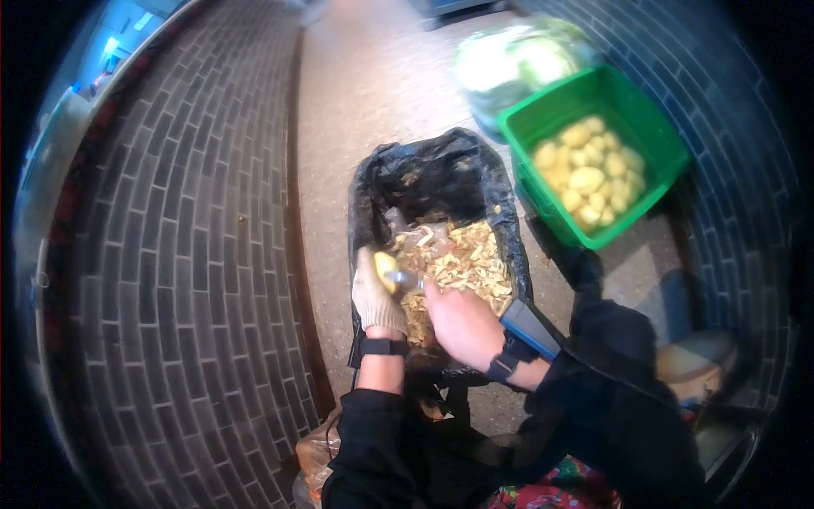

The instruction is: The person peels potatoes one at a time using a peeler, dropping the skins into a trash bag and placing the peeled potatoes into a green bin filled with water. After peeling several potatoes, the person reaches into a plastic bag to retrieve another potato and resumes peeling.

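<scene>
My left hand [376, 299], in a light knitted glove, grips a yellow, partly peeled potato [386, 267] over a black bin bag [441, 174]. Bare, my right hand [462, 327] holds a metal peeler [407, 278] whose tip rests against the potato. Both hands hover above a heap of pale peelings [462, 263] inside the bag. A dark band sits on each wrist.
A green plastic crate [632, 114] full of peeled potatoes stands on the floor to the right. Behind it lies a clear plastic bag [513, 59] with pale contents. Dark brick walls [186, 254] curve on both sides of a speckled floor [373, 85].
</scene>
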### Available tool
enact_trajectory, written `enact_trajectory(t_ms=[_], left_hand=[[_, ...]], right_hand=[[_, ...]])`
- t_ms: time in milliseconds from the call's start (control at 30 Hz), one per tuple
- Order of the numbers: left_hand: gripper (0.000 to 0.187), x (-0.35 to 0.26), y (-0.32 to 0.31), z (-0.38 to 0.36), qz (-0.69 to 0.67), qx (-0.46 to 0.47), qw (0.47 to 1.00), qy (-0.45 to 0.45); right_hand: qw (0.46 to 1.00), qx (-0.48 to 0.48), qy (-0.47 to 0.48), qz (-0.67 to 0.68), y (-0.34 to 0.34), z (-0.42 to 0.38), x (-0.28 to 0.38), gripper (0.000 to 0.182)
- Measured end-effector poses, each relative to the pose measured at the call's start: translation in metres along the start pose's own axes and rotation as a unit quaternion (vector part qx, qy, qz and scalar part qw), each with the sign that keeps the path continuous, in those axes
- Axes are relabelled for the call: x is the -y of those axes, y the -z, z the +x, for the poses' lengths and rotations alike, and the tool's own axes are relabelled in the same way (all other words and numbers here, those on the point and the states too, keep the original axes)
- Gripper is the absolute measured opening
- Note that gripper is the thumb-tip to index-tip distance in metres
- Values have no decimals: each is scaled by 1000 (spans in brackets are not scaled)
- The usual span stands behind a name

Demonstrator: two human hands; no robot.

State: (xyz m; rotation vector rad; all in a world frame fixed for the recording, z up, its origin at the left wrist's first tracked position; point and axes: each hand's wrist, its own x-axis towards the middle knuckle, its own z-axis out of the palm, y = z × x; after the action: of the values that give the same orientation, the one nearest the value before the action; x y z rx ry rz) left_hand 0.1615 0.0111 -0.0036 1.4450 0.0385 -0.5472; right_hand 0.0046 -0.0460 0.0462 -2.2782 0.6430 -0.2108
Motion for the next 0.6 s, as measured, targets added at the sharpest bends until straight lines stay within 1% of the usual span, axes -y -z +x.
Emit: enact_trajectory(t_ms=[33, 67, 133, 167, 200, 233, 267, 300, 333, 367, 400, 433, 467, 500, 533, 567, 600], left_hand=[[50, -6, 1, 6, -38, -17, 999, 28], [50, -12, 2, 11, -34, -19, 999, 22], [58, -15, 4, 16, -146, 34, 984, 94], [60, -19, 5, 8, -174, 109, 972, 113], [60, -20, 0, 1, -182, 105, 971, 113], [60, -26, -12, -8, -186, 53, 975, 111], [59, -29, -19, -12, -186, 3, 976, 109], [55, -23, -15, -4, -195, 22, 970, 145], [55, -20, -16, -4, -193, 23, 970, 145], [44, -17, -18, -6, -170, 60, 975, 133], [34, -13, -18, -8, -145, 97, 977, 121], [34, -11, -18, -10, -111, 85, 984, 111], [34, -9, -18, -10, -107, 88, 984, 115], [36, -5, -17, -9, -79, 55, 991, 88], [38, -2, -13, -6, -51, 22, 997, 59], [43, -1, -7, -1, -81, 42, 994, 63], [43, 2, -2, 2, -80, 41, 994, 62]], right_hand=[[998, 33, 17, 41, -6, -9, 5, 20], [994, 89, -23, 52, -14, -12, 12, 20], [997, 34, 14, 69, -11, -8, 5, 20], [997, 25, 24, 62, -5, -4, 2, 20], [998, 15, 35, 53, 4, 2, -2, 20], [999, 27, 9, 31, 15, 7, -2, 21], [999, 29, 12, 27, 21, 13, -6, 21], [1000, -2, 19, 16, 26, 16, -11, 23], [999, -34, 23, 7, 29, 18, -15, 25], [999, -41, 26, 2, 32, 20, -19, 30], [999, -45, 21, 3, 32, 19, -20, 30], [999, -40, 20, -17, 31, 18, -20, 32], [999, -34, 19, -36, 28, 15, -18, 34], [999, -34, 15, -34, 23, 10, -14, 34], [997, -35, 17, -65, 15, 3, -8, 34], [995, -36, 20, -96, 6, -3, -1, 35], [994, -43, 18, -100, -9, -7, 0, 33]])
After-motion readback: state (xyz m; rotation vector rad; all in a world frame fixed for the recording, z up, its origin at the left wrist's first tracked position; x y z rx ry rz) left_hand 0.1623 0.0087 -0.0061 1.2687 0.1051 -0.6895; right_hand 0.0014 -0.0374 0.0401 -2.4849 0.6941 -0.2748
